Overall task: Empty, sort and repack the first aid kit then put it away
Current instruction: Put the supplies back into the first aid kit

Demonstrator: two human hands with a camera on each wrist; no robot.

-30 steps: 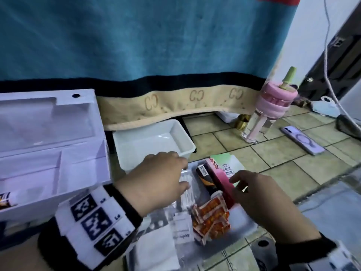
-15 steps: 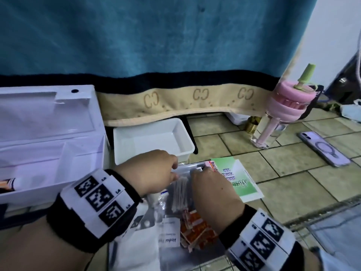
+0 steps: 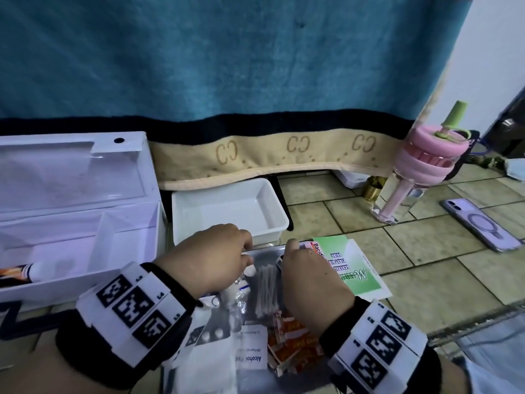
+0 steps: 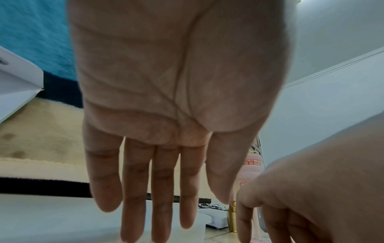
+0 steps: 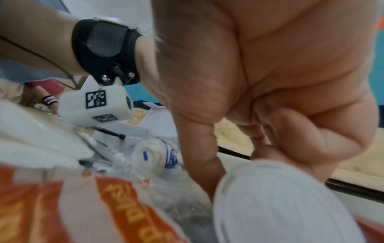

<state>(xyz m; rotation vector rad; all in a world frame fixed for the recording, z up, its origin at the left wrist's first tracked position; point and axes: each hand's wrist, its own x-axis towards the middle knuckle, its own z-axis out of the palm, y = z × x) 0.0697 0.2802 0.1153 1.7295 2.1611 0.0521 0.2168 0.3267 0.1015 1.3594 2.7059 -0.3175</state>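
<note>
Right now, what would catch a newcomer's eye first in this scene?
Probably the two hands, left hand and right hand, reaching into a heap of first aid supplies on the tiled floor. To their left stands an open white kit box; behind the pile sits a white tray.

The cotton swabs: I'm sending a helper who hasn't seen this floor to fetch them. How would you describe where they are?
Find the open white plastic first aid box on the tiled floor; right of it sits an empty white rectangular tray. Just in front of the tray, between the left hand and right hand, lies a clear packet of thin white cotton swabs. Unlike the orange plaster wrappers nearby, it holds a bundle of slim white sticks.
</note>
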